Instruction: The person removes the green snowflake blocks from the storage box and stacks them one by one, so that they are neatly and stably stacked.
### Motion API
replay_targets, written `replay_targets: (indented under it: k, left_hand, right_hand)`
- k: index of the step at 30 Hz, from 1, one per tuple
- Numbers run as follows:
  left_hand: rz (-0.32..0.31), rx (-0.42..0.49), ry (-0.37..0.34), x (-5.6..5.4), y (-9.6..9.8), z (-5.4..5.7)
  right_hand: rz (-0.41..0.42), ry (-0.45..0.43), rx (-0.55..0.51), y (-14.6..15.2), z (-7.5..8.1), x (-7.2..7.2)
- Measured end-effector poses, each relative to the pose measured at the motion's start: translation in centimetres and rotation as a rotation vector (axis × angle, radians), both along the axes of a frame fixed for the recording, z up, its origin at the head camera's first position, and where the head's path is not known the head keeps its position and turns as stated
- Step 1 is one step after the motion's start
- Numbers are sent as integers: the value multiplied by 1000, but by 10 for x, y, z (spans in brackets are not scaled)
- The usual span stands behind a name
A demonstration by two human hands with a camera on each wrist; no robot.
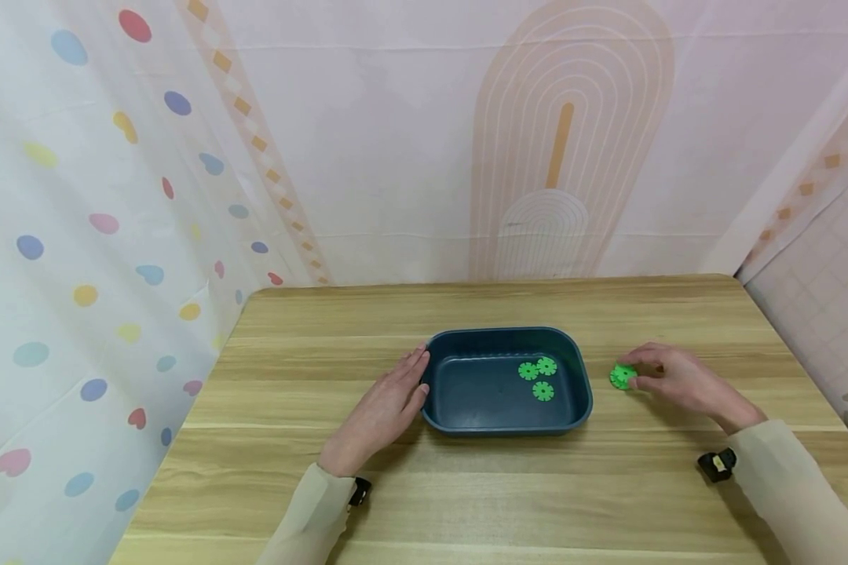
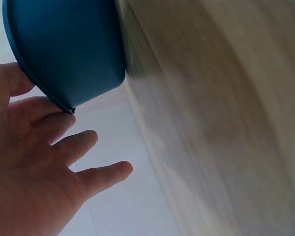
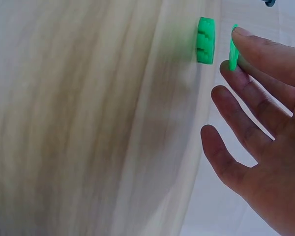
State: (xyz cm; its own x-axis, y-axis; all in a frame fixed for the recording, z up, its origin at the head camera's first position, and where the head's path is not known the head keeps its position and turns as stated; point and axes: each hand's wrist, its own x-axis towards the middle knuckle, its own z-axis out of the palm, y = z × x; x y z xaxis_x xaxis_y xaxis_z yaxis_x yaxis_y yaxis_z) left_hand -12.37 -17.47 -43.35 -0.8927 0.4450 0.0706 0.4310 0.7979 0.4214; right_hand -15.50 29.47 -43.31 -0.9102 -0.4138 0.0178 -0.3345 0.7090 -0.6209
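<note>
The right hand (image 1: 685,380), right of the tray (image 1: 505,431), pinches a disc (image 3: 233,49) in its fingers just above a stack (image 3: 205,42). The left hand's (image 1: 381,404) extended fingers touch the tray's left end. Inside the tray: three loose discs (image 1: 542,391). Under it, the desk (image 1: 509,494); beyond, a curtain (image 1: 367,141).

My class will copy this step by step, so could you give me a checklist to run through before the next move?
1. Left grip touching the dark blue tray at its left end: ok.
2. Right grip pinching a green notched disc: ok.
3. That disc apart from the stack of green discs on the table: ok, a gap shows in the right wrist view.
4. Bare floor in the tray: ok, its three discs lie toward the right.
5. Held disc over the tray: not ok, it is to the right.
6. Exact number in the stack: cannot tell.
</note>
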Motion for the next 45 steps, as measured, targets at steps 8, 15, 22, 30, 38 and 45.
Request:
replay_targets:
  k: [8, 15, 22, 30, 38, 45]
  left_hand:
    - [8, -1, 7, 1, 0, -1]
    - [9, 1, 8, 0, 0, -2]
    - [2, 4, 18, 0, 0, -3]
    - [-5, 8, 22, 0, 0, -2]
    - [-4, 8, 28, 0, 0, -1]
    - [-7, 4, 28, 0, 0, -1]
  right_hand:
    - [12, -4, 13, -1, 1, -1]
    - [34, 13, 29, -1, 1, -2]
    - [56, 30, 31, 1, -2, -5]
    - [67, 39, 33, 2, -4, -6]
    - [70, 54, 50, 1, -4, -5]
    - [53, 40, 49, 0, -2, -4]
